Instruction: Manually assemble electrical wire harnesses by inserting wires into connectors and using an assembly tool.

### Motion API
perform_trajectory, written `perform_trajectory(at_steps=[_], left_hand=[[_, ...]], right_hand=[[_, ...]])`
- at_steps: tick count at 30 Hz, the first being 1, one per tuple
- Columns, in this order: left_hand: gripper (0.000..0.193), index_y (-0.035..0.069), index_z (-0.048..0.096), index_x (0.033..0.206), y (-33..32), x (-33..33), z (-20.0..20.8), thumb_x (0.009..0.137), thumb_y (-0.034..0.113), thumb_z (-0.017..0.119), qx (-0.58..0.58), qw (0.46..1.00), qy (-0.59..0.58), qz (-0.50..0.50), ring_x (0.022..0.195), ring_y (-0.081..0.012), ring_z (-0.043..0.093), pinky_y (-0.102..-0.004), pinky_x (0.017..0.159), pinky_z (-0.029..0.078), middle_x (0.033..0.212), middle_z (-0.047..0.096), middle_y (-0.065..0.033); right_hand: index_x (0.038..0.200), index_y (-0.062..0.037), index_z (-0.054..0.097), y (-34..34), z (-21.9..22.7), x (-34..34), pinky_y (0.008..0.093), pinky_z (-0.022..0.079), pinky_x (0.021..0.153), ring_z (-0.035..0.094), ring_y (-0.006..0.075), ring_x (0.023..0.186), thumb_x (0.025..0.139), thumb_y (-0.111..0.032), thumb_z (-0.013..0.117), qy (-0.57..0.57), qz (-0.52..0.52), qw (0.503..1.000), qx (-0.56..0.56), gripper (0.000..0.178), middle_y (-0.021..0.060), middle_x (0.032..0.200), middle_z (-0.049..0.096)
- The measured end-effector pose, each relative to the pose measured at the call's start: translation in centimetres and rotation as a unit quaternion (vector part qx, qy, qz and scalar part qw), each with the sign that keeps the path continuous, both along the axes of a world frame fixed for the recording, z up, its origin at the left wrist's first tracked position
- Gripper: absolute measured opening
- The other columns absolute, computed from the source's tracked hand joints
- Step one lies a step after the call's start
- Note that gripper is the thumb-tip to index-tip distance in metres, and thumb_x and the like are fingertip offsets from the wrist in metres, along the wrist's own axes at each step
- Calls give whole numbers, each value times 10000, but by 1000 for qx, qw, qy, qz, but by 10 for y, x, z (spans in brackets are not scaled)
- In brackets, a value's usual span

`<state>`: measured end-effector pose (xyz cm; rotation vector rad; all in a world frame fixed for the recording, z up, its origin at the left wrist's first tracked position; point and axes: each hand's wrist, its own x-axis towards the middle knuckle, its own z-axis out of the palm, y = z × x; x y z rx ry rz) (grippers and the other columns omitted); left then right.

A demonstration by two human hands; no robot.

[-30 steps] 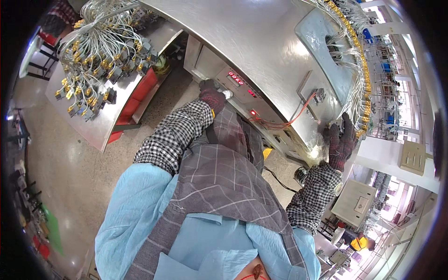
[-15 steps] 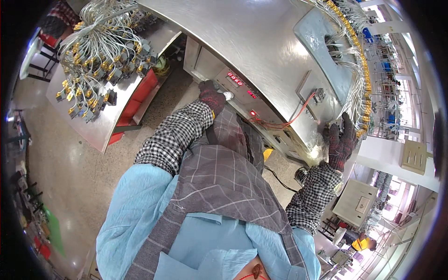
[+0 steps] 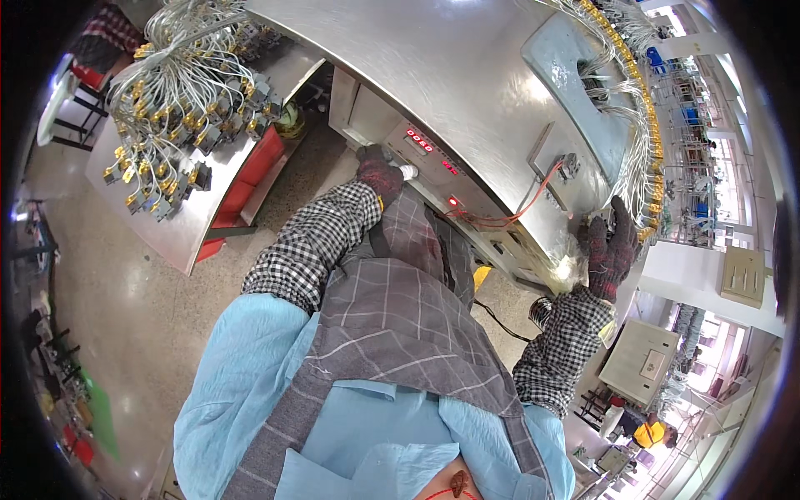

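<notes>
My left hand (image 3: 381, 177), in a dark red and black knitted glove, is at the lower edge of the control panel (image 3: 402, 133) under the steel table. Its fingers are bent, and what they grip, if anything, is hidden. A short white cylinder (image 3: 408, 172) sticks out beside it; I cannot tell whether it is held. In a matching glove, my right hand (image 3: 611, 254) has its fingers stretched out and apart at the right end of the table (image 3: 417, 58). White wires (image 3: 637, 187) with yellow ends lie just beyond those fingers.
A bundle of white wires with grey and yellow connectors (image 3: 179, 117) lies on a side table (image 3: 158, 237) at the left. Red wires (image 3: 500, 222) run from the panel to a small steel fixture (image 3: 557, 167). Farther right stand a beige cabinet (image 3: 640, 358) and a person in yellow (image 3: 650, 433).
My right hand has shifted slightly, with its fingers moving a little to the right, away from the table's edge. The left hand has stayed nearly still beside the panel.
</notes>
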<state>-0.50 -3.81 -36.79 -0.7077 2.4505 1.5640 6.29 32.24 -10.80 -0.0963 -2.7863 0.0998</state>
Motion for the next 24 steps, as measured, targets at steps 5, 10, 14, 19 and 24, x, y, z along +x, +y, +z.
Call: perform_trajectory(at_steps=[5,10,14,19,24], left_hand=[[828,-22,490,1301,-5,2,17,642,254,909,-4,1000,-25,-15,1121,-352,610,-434,949,502,1206,624,-223],[865,-18,452,1345,-4,3,18,653,243,901,-2,1000,-2,-16,1151,-362,596,-439,981,485,1263,597,-226],[855,-25,458,1337,-2,2,12,655,242,900,32,999,5,-4,1132,-361,601,-444,972,487,1255,597,-218],[764,-24,501,1260,-1,-2,16,664,246,894,-36,999,-37,-15,1074,-342,623,-436,918,510,1177,620,-206],[789,-26,477,1292,2,0,16,684,273,882,-41,999,-12,-17,1100,-344,615,-433,933,506,1183,618,-209]], right_hand=[[1333,-98,566,0,-1,-1,444,389,1041,553,326,1179,881,-397,635,21,17,999,17,546,141,1304,598],[1331,-81,565,-2,2,1,440,396,1027,565,327,1155,879,-388,640,14,13,1000,-13,551,147,1283,609],[1326,-75,569,-3,3,1,435,402,1021,566,324,1153,876,-377,649,7,9,1000,-8,547,148,1281,610],[1325,-85,573,-4,2,2,432,406,1019,570,311,1149,875,-357,657,11,3,1000,-9,533,143,1278,612],[1325,-92,575,-2,2,1,426,408,1019,569,307,1154,875,-363,659,18,10,1000,-11,532,136,1285,609]])
